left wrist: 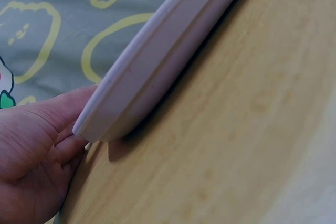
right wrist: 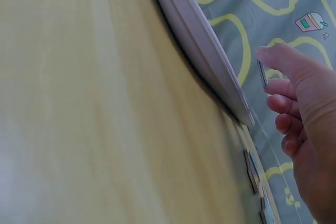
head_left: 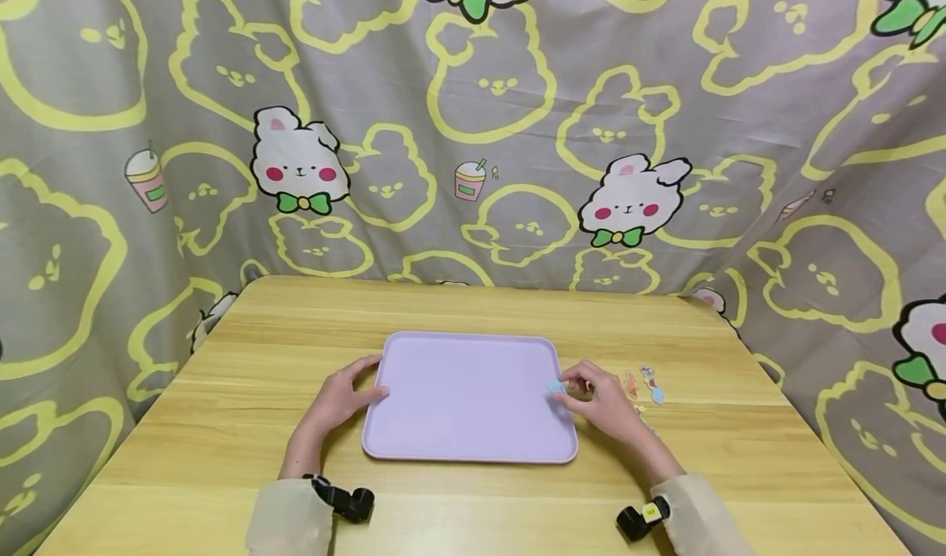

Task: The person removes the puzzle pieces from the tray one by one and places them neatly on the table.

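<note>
A lilac rectangular tray (head_left: 466,400) lies flat on the wooden table. My left hand (head_left: 343,396) holds its left edge, thumb over the rim and the other fingers outside it; the left wrist view shows this hand (left wrist: 37,145) at the tray's corner. Above the tray's right rim, my right hand (head_left: 602,404) pinches a small light-blue flat piece (head_left: 556,387). From the right wrist, that thin piece (right wrist: 262,73) appears edge-on between thumb and fingertip. Its printed face, if any, is too small to make out.
Several small colourful flat pieces (head_left: 653,385) lie on the table (head_left: 473,507) to the right of the tray, partly behind my right hand. A grey curtain (head_left: 399,71) with yellow outlines and rabbit prints hangs around the table's back and sides.
</note>
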Demonstrator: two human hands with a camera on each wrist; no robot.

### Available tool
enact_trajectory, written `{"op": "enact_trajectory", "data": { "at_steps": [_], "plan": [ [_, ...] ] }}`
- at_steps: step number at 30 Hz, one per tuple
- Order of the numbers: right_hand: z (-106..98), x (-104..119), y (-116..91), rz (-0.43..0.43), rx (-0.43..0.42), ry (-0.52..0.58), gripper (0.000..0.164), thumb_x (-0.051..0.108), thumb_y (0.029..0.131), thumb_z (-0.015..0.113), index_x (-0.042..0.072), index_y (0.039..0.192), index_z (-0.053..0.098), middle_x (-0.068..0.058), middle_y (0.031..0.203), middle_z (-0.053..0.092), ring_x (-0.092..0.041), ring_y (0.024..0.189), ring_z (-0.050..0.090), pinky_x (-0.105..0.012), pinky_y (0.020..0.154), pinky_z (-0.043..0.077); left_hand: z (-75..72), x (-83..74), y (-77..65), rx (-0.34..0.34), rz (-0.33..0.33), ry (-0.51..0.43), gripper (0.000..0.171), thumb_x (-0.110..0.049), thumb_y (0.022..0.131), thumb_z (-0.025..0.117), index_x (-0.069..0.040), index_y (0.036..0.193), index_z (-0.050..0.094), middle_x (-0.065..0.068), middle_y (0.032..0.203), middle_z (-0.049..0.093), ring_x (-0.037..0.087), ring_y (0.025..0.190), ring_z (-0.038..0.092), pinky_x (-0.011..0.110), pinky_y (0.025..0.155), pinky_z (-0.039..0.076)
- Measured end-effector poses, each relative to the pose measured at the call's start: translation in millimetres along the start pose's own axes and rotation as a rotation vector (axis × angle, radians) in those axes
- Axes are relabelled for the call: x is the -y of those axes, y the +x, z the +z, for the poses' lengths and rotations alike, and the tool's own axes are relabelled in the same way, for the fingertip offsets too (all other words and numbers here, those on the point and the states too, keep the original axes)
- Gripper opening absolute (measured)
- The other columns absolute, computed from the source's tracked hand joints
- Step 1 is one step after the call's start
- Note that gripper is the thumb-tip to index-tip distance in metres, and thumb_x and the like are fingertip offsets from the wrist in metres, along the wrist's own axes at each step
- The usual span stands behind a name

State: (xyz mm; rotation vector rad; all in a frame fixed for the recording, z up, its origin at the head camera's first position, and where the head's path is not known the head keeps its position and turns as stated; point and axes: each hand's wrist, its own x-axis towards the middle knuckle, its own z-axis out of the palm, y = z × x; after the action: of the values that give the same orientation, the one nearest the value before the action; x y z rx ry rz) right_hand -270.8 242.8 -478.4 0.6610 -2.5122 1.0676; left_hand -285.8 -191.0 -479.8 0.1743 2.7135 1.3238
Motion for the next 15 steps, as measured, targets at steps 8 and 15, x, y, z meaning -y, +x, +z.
{"op": "enact_trajectory", "data": {
  "at_steps": [8, 15],
  "plan": [
    [-7.6, -6.9, -7.7, 0.011, -0.008, -0.023, 0.020, 0.011, 0.077, 0.082, 0.012, 0.092, 0.069, 0.004, 0.076, 0.055, -0.004, 0.066, 0.044, -0.018, 0.054, 0.041, -0.7, -1.3, -0.3, -0.001, 0.000, 0.004, 0.063, -0.026, 0.093, 0.067, -0.012, 0.149, 0.042, 0.022, 0.156, 0.035, 0.046, 0.146, 0.026, 0.062, 0.119, 0.025],
    [-18.2, -12.1, -16.6, 0.021, -0.029, -0.099, 0.023, 0.013, 0.075, 0.083, 0.015, 0.092, 0.070, 0.009, 0.075, 0.054, -0.003, 0.066, 0.043, -0.039, 0.071, 0.040, -0.4, -0.8, -0.4, 0.002, -0.005, -0.002, 0.063, -0.027, 0.093, 0.067, -0.012, 0.149, 0.042, 0.022, 0.157, 0.035, 0.045, 0.147, 0.025, 0.062, 0.119, 0.024]
  ]
}}
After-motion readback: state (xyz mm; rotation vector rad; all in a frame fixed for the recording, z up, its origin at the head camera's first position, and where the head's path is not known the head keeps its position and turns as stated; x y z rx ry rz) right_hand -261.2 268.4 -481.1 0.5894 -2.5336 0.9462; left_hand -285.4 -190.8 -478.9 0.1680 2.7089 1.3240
